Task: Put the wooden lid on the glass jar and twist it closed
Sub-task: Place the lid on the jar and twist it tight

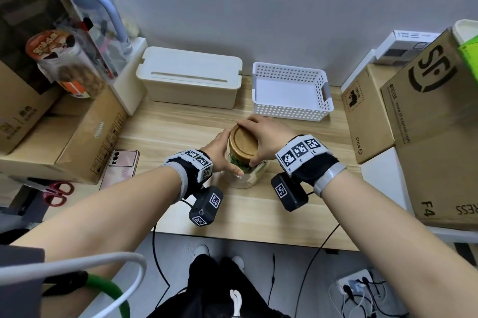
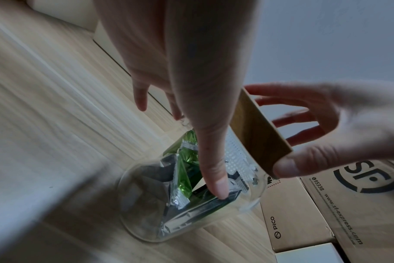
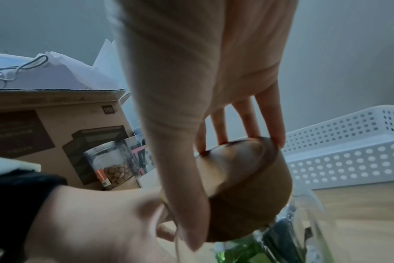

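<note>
A clear glass jar (image 1: 254,175) with green and silver packets inside stands mid-table. The round wooden lid (image 1: 243,140) sits on its mouth. My right hand (image 1: 266,136) grips the lid from above, fingers over the far edge and thumb on the near rim. My left hand (image 1: 219,154) wraps the jar's body from the left, thumb across the front glass. The left wrist view shows the jar (image 2: 146,210) under my left thumb (image 2: 212,160), with the lid (image 2: 259,135) edge-on. In the right wrist view my fingers curl over the lid (image 3: 243,178).
A white perforated basket (image 1: 289,110) and a cream lidded box (image 1: 191,79) stand behind the jar. Cardboard boxes (image 1: 426,123) line the right side, more boxes (image 1: 64,136) the left. A pink phone (image 1: 120,167) and red scissors (image 1: 55,192) lie at the left.
</note>
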Available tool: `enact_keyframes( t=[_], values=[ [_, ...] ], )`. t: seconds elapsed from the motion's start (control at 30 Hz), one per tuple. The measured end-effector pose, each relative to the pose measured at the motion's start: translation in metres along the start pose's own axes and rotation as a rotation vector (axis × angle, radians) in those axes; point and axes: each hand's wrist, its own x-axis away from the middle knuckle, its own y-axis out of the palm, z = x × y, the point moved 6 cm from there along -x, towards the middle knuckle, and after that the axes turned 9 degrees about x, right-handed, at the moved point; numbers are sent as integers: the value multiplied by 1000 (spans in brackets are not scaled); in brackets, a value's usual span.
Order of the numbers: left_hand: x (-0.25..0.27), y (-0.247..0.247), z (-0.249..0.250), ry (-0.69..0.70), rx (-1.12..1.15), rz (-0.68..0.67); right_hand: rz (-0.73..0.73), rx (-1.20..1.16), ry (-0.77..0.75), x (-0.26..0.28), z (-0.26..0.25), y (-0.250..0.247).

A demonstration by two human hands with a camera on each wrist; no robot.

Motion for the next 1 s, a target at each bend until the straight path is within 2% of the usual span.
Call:
enact_keyframes(
  t=[0.2, 0.27, 0.33, 0.43, 0.53, 0.67, 0.9, 1.0],
  values=[
    [0, 0, 1, -3, 5, -8, 75, 40, 188, 7, -7, 4],
    [1, 1, 2, -1, 4, -9, 66, 30, 209, 8, -6, 7],
    [2, 0, 4, 1, 0, -3, 30, -27, 161, 6, -2, 9],
    [3, 0, 5, 10, -17, 6, -26, -59, -24, 3, -5, 8],
    [3, -1, 6, 2, -27, 9, 16, -67, -69, 1, -8, 10],
    [5, -1, 6, -13, -59, 12, 99, -75, 3, 2, -7, 12],
    [6, 0, 8, -17, -94, 16, 170, -24, 284, 6, -16, 17],
    [7, -1, 9, -17, -95, 9, 94, -64, 235, 2, -10, 18]
  ],
)
